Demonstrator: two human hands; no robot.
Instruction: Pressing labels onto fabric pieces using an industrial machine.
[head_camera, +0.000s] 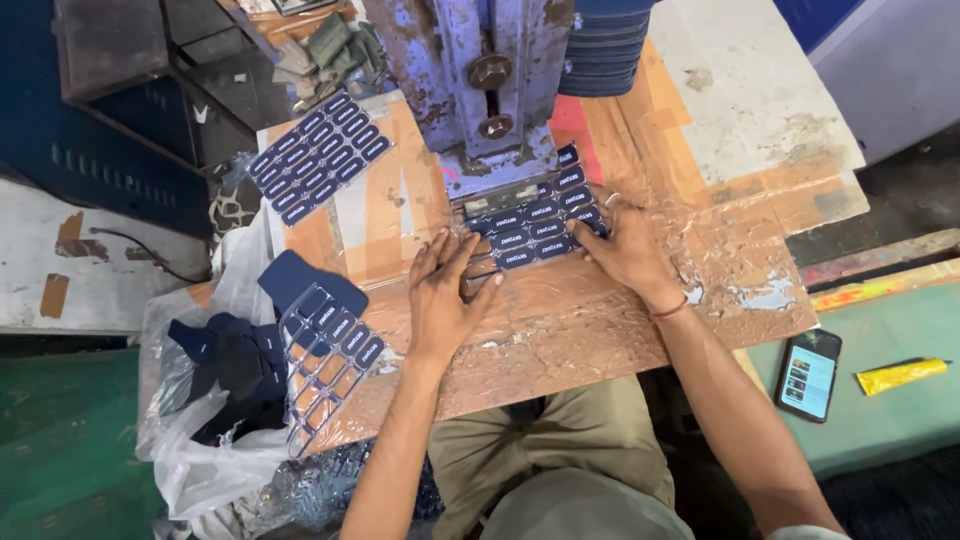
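A clear plastic sheet of dark blue labels (540, 225) lies on the taped cardboard board (600, 320) under the blue press machine (490, 80). My left hand (445, 290) lies flat on the board, fingertips touching the sheet's near left edge. My right hand (620, 245) presses on the sheet's right end, fingers spread; a ring and a red wrist thread show. Neither hand grips anything.
Another full label sheet (320, 155) lies at the back left. A partly emptied sheet (330, 360) lies at the front left beside dark blue fabric pieces (235, 365) in a plastic bag. A phone (810, 375) and a yellow tube (900, 375) rest on the green surface at right.
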